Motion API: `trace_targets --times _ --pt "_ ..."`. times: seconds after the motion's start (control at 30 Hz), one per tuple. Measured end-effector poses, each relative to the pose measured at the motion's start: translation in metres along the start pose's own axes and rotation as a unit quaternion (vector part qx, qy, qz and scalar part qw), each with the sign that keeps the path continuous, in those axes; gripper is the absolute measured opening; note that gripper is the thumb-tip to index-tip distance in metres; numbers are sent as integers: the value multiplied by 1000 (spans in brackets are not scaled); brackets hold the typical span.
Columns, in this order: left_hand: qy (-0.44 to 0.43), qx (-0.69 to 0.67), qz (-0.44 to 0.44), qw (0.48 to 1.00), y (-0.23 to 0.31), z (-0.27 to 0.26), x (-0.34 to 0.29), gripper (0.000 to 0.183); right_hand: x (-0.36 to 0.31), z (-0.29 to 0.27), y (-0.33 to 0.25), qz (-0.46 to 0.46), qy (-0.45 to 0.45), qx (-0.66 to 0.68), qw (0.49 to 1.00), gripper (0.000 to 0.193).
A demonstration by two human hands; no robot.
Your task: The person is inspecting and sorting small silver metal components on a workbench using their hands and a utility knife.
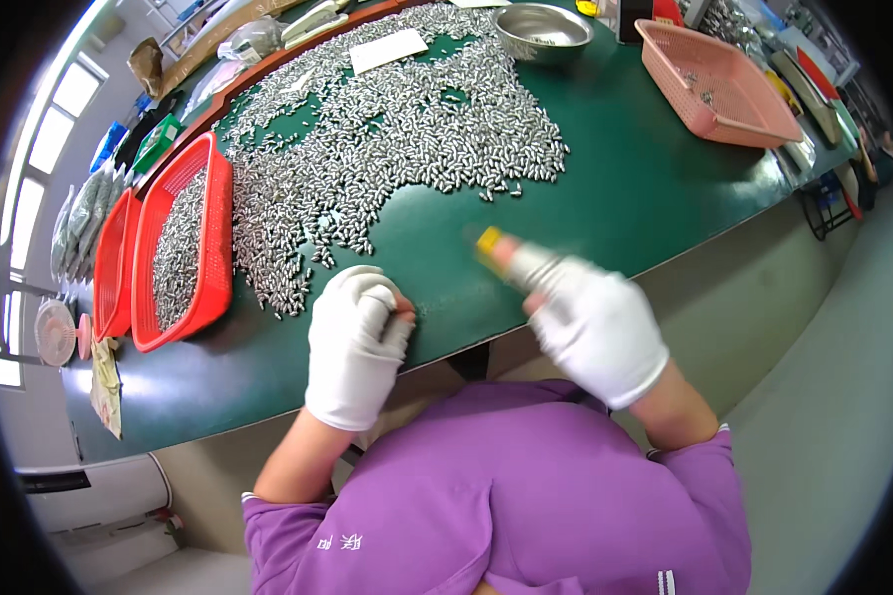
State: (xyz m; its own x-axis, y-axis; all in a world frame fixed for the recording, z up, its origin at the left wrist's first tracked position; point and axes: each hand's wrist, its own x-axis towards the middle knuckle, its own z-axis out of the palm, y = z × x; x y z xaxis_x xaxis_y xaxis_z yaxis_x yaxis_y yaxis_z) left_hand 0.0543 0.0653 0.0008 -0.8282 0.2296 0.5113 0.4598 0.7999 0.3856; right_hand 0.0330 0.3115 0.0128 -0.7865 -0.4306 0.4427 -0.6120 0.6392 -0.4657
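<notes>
Here, our left hand (355,347) curls beside the loose metal pieces (446,129) on the green table (605,188); a small yellow thing (487,240) shows at our blurred right hand (597,322). We cannot tell whether either pinches anything. A hasty sweep could scatter the nearest pieces.

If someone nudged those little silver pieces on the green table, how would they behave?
The silver pieces would probably roll or slide, since they look rounded and lie loose on a smooth, shiny table. Their metallic sheen suggests they are stiff. Pushing one would likely shift its neighbours where they lie crowded together.
</notes>
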Motion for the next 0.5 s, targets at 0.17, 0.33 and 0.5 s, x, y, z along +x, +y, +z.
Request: trace_targets --times 0.17,0.33,0.5 --pt "-15 -136 -205 969 -23 -28 26 6 34 -19 87 191 71 -268 942 48" --pt "-43 -330 -313 890 -57 -42 60 14 56 -22 133 161 32 -371 914 34" --pt "-24 -510 -331 794 -78 -29 58 13 103 5 80 -97 93 -193 972 18"
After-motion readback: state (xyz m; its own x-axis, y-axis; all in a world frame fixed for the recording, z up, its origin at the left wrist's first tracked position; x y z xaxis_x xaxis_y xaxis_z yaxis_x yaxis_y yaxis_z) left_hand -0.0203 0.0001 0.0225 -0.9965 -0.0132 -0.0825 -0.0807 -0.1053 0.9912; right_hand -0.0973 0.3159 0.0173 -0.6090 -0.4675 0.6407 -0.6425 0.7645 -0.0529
